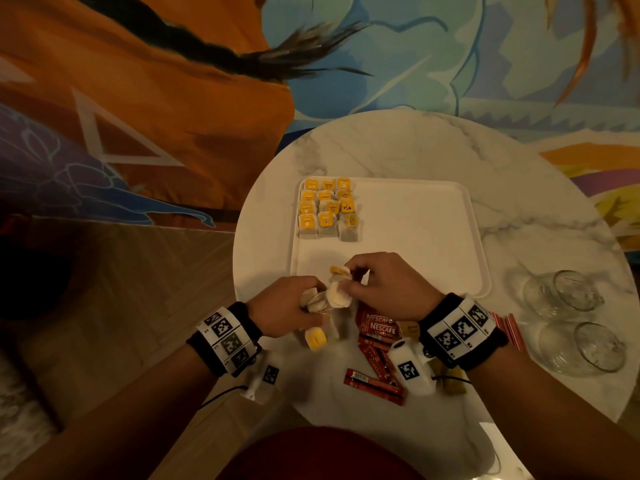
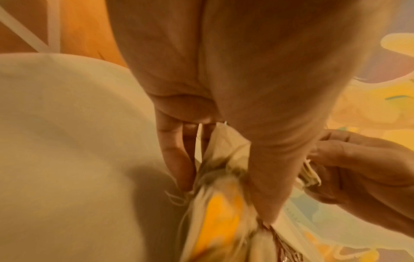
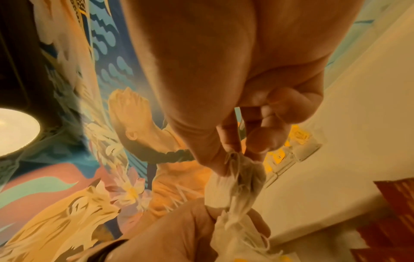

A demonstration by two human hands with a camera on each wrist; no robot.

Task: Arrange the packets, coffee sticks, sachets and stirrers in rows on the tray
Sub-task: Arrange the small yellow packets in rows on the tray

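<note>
Holding a tangled clump of tea bags (image 1: 327, 296) above the white tray's (image 1: 415, 237) near edge, the left hand (image 1: 287, 306) grips it while the right hand (image 1: 381, 282) pinches one bag. Rows of tea bags (image 1: 327, 207) fill the tray's far-left corner. Red coffee sticks (image 1: 377, 355) lie beneath the wrists — partly hidden. Two glasses (image 1: 571, 320) stand to the right.

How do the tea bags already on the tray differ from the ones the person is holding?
The yellow-tagged tea bags on the white tray lie flat in tidy rows at the tray's far left corner; the bunch of tea bags in the hands is crumpled and tangled by its strings. The tray ones lie untouched; the bunch is gripped by the left hand while the right hand pinches one bag. Both are pale bags with yellow tags.
</note>
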